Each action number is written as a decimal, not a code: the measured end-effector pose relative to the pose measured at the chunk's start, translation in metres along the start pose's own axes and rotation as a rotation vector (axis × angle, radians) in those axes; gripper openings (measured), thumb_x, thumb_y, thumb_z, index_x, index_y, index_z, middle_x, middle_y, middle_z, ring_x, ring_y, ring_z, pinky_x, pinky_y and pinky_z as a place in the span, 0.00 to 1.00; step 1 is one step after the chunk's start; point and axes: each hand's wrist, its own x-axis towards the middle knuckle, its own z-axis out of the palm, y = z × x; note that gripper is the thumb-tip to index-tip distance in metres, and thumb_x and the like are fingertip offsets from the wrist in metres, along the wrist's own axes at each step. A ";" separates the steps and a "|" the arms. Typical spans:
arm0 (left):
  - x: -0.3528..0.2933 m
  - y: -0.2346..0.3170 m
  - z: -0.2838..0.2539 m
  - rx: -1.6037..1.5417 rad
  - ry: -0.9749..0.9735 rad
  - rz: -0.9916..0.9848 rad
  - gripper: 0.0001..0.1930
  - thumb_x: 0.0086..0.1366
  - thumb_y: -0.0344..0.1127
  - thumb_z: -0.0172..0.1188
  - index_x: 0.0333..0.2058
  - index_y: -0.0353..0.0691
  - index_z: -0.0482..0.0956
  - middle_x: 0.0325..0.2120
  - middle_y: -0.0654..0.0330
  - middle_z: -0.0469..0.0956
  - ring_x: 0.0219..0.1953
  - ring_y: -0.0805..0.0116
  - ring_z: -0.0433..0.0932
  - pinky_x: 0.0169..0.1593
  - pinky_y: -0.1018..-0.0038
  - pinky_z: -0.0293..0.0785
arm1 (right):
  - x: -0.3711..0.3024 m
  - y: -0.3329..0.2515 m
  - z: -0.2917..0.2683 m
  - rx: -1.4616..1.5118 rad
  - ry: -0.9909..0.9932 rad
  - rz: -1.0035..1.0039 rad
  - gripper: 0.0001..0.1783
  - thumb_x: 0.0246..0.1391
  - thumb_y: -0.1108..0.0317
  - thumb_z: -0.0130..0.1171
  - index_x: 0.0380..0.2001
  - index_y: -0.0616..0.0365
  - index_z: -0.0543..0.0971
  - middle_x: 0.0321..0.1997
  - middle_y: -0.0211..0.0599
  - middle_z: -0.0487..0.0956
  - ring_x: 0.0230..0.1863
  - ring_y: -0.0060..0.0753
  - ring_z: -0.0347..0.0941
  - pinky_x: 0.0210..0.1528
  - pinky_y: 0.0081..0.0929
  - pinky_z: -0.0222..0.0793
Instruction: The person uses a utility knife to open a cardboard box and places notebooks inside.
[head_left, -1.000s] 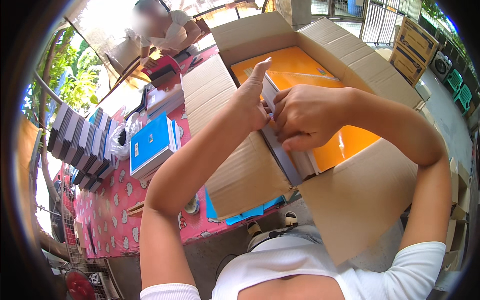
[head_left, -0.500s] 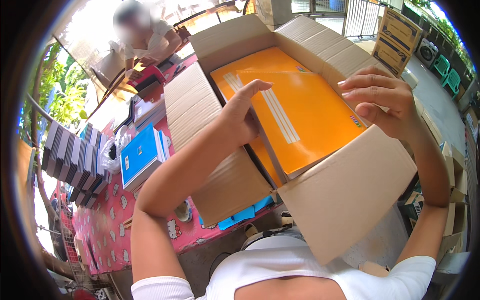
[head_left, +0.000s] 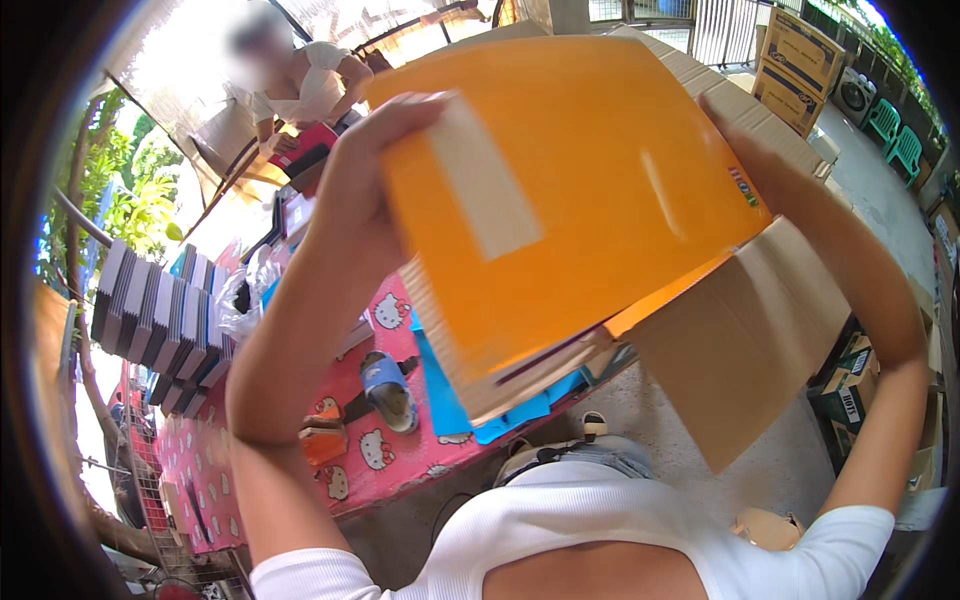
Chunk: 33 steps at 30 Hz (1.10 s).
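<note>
A stack of large orange notebooks (head_left: 590,170) with a pale label panel is held up in front of me, above the open cardboard box (head_left: 725,355). My left hand (head_left: 372,160) grips its left edge, thumb on the top cover and the other fingers hidden. Against the right edge is my right hand (head_left: 745,150), somewhat blurred, with its fingertips behind the stack. The stack tilts and hides most of the box's inside. More orange shows under its lower right edge, by the front flap.
To the left, a table with a pink patterned cloth (head_left: 345,485) carries piles of dark-covered books (head_left: 165,320), a plastic bag (head_left: 250,290) and a blue-and-grey object (head_left: 388,392). Across it sits a person (head_left: 310,85) holding something red. Stacked cartons (head_left: 795,70) and green chairs (head_left: 900,150) stand far right.
Both hands have closed on the orange notebooks and raised them out of the box toward me. My right hand came down from above onto the right edge. The box's front flap appears shifted right.
</note>
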 end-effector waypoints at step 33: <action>-0.348 0.103 -0.416 0.243 0.680 0.612 0.19 0.59 0.29 0.58 0.49 0.32 0.68 0.41 0.57 0.75 0.41 0.67 0.78 0.43 0.70 0.77 | 0.142 0.079 0.584 0.159 -0.754 -0.642 0.29 0.46 0.58 0.67 0.47 0.63 0.70 0.41 0.35 0.75 0.42 0.25 0.73 0.44 0.24 0.70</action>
